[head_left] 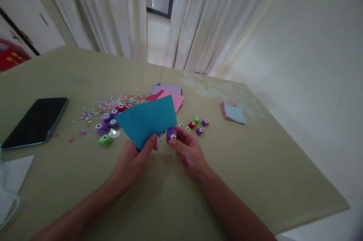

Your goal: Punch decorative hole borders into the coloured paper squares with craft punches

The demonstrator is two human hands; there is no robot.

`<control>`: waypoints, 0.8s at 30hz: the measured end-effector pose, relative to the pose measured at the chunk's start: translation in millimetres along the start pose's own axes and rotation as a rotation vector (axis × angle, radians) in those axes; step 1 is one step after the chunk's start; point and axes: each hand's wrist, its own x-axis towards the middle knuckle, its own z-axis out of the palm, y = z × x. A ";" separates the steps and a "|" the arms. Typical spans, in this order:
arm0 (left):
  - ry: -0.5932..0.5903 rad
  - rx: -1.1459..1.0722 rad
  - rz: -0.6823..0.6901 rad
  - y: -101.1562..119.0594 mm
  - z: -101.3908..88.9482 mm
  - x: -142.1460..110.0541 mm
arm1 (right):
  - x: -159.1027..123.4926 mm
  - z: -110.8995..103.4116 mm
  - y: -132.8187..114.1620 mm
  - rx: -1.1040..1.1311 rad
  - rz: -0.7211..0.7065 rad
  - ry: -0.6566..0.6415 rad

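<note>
A blue sheet of paper (pixel 149 118) is pinched in my left hand (pixel 138 154), thumb on top, and held tilted above the table. My right hand (pixel 190 150) grips a small purple craft punch (pixel 171 135) at the sheet's lower right edge. Small holes show along that edge near my left thumb. Just beyond my right hand are several small punches, among them a red punch (pixel 192 124) and a purple punch (pixel 205 122). Left of the sheet lie more punches, including a green punch (pixel 106 140).
Coloured paper confetti (pixel 113 104) is scattered behind the sheet. Pink paper (pixel 174 99) and lilac paper (pixel 170 89) lie at the back. A small stack of punched-edge cards (pixel 235 113) is on the right. A black tablet (pixel 35 122) and a white sheet (pixel 17 176) with a cable are at left.
</note>
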 end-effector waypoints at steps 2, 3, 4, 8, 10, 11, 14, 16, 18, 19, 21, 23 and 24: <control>0.002 -0.005 -0.013 0.6 -0.2 0.1 | 0.5 -0.6 0.3 0.004 0.005 0.007; 0.005 -0.007 -0.016 0.9 -0.6 0.1 | 0.6 -0.8 0.4 0.008 0.008 0.011; 0.009 -0.008 -0.018 1.3 -1.0 0.1 | 0.7 -0.9 0.4 0.014 0.011 0.016; 0.007 -0.015 -0.021 1.4 -1.9 -0.2 | 0.4 -0.6 -0.5 0.031 0.013 0.012; 0.004 -0.016 -0.024 1.1 -1.6 -0.4 | 0.1 -0.3 -1.3 0.034 0.011 0.001; 0.002 -0.017 -0.025 1.1 -1.4 -0.5 | 0.0 -0.1 -1.6 0.035 0.012 -0.001; 0.006 -0.025 -0.034 1.5 -1.2 -0.6 | -0.2 -0.1 -2.1 0.036 0.019 0.008; 0.003 -0.031 -0.037 2.0 -1.2 -0.5 | -0.4 -0.3 -2.2 0.032 0.019 0.007; -0.003 -0.030 -0.040 2.1 -1.3 -0.3 | -0.8 -0.4 -2.7 0.023 0.015 -0.007; -0.006 -0.025 -0.040 2.0 -1.3 -0.2 | -1.0 -0.3 -3.0 0.018 0.012 -0.015; -0.005 -0.011 -0.040 1.4 -1.2 0.2 | -1.6 0.2 -3.5 0.009 0.009 -0.025; -0.008 0.005 -0.038 0.3 -1.1 0.7 | -1.8 0.6 -3.7 0.007 0.011 -0.025; -0.011 0.011 -0.037 -0.6 -1.1 0.9 | -1.6 0.7 -3.7 0.011 0.012 -0.023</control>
